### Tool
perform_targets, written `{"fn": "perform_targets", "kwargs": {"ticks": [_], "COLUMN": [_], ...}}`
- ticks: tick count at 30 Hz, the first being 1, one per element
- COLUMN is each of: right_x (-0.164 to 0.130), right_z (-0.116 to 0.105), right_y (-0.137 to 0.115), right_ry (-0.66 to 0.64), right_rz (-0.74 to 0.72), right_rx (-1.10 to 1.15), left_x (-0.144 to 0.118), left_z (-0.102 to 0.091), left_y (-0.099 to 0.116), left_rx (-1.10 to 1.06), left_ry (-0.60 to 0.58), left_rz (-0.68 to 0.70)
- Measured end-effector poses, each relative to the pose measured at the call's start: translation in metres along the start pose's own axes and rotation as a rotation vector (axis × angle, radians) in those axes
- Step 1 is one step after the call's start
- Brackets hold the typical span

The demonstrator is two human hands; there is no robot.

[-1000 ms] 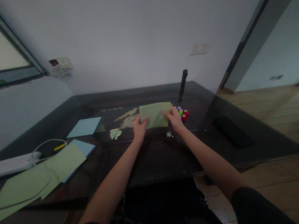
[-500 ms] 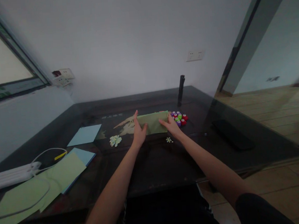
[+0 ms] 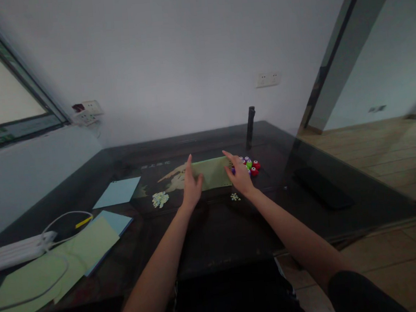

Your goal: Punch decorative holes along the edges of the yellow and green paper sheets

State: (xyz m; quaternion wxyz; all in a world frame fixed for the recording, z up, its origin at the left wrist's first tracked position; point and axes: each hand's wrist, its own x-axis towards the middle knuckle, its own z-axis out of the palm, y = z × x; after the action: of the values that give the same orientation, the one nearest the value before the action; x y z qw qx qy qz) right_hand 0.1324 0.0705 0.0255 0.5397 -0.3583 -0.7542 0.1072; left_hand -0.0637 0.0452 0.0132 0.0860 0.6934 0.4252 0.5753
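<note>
Both arms are reaching straight out over the dark table (image 3: 216, 222), forearms bare, converging on a green paper (image 3: 213, 173) lying flat near the table's middle. The left hand (image 3: 191, 183) is resting at the paper's left edge, fingers spread apart and extended forward, palm down, pressing the sheet rather than gripping it. The right hand (image 3: 240, 173) is lying over the paper's right edge, fingers loosely apart and pointing forward-left, not clamped on anything, and partly covering a cluster of small colored punches (image 3: 252, 166) just beside the paper. A small flower cutout (image 3: 235, 197) is lying just below the right wrist, and a pile of paper cutouts (image 3: 160, 198) is sitting to the left of the left hand. Further left are a blue sheet (image 3: 117, 192), a stack of green and blue sheets (image 3: 75, 253), and a white power strip (image 3: 14, 250) with its cable. A dark upright post (image 3: 250, 120) is standing behind the punches. Compared with a second ago the paper was being held up off the table, pinched at both lower corners; half a second ago it was tilting down; now it is lying flat and both hands have opened out on top of it.
</note>
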Motion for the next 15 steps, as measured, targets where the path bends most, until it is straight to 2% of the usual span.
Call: {"fn": "perform_targets", "kwargs": {"ticks": [5, 15], "right_x": [0.0, 0.001], "right_z": [-0.003, -0.003], "right_y": [-0.002, -0.002], "right_ry": [-0.019, -0.053], "right_rz": [0.036, 0.059], "right_rx": [-0.068, 0.006], "left_x": [-0.001, -0.001], "left_z": [-0.006, -0.008], "left_y": [0.011, 0.014], "left_rx": [0.153, 0.162], "left_ry": [-0.05, -0.031], "left_rz": [-0.019, -0.011]}}
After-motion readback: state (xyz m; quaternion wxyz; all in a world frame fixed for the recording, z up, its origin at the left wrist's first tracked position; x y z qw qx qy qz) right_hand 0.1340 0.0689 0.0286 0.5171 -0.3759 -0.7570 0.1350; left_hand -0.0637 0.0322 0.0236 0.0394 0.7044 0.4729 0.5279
